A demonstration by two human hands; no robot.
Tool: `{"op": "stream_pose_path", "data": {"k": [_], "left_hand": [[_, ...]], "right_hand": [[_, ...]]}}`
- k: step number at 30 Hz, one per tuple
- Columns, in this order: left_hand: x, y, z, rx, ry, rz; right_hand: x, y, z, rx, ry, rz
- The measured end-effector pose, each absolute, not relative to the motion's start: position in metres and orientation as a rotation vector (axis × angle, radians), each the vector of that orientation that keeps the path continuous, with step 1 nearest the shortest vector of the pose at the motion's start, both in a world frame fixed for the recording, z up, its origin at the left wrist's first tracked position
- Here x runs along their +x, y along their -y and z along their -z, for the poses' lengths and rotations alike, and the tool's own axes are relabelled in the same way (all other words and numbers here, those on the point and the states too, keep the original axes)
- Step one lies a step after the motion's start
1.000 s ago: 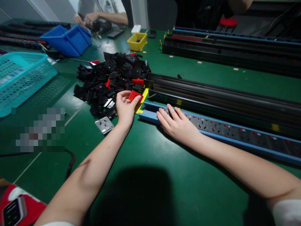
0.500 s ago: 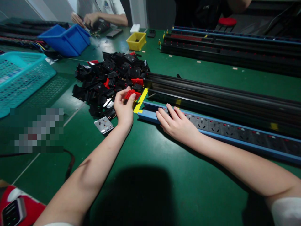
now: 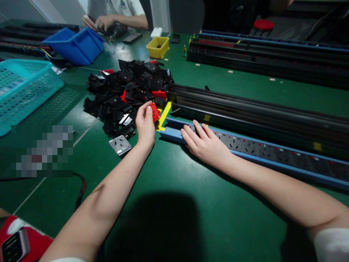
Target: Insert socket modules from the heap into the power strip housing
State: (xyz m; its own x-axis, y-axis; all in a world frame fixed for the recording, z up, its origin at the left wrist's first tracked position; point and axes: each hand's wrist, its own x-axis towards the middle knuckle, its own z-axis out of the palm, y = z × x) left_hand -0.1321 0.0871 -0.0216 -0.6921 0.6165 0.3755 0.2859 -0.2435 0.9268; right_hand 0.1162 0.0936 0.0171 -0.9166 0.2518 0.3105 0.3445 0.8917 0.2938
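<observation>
**Red module in the left hand, strip to its right**

My left hand has its fingers clamped on a red socket module, beside the black module pile toward the counter's far left. The blue power strip lies just right of it, long axis running rightward along the counter. My right hand rests flat on the strip's near end, fingers spread.

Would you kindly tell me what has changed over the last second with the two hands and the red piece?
The left hand kept hold of the red piece and turned it from lying flat and broad to standing edge-on against the fingertips, drawing it slightly left. The right hand stayed flat on the blue strip. The black pile looks unchanged.
</observation>
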Motion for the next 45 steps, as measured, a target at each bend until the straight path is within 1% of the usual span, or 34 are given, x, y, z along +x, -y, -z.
{"op": "stream_pose_path", "data": {"k": [5,10,14,21,26,31,36,42,45], "left_hand": [[-0.133,-0.088,0.023,1.039,-1.724,-1.999],[-0.136,-0.084,0.022,1.000,-1.792,-1.968],[-0.134,-0.078,0.017,1.061,-1.876,-1.855],[-0.129,-0.075,0.014,1.164,-1.876,-1.716],[-0.131,-0.074,0.018,1.232,-1.879,-1.692],[-0.130,-0.071,0.017,1.285,-1.929,-1.675],[-0.132,-0.070,0.020,1.318,-1.921,-1.643],[-0.137,-0.071,0.025,1.260,-1.934,-1.699],[-0.134,-0.069,0.021,1.355,-1.920,-1.591]], "right_hand": [[0.116,-0.093,-0.018,-0.454,2.804,0.495],[0.117,-0.094,-0.018,-0.455,2.805,0.489],[0.116,-0.094,-0.018,-0.447,2.802,0.540],[0.116,-0.094,-0.018,-0.446,2.796,0.497],[0.116,-0.094,-0.018,-0.449,2.799,0.506],[0.116,-0.094,-0.018,-0.443,2.795,0.585],[0.116,-0.094,-0.018,-0.445,2.793,0.555],[0.116,-0.094,-0.018,-0.436,2.791,0.574],[0.116,-0.094,-0.017,-0.432,2.787,0.558]]}}
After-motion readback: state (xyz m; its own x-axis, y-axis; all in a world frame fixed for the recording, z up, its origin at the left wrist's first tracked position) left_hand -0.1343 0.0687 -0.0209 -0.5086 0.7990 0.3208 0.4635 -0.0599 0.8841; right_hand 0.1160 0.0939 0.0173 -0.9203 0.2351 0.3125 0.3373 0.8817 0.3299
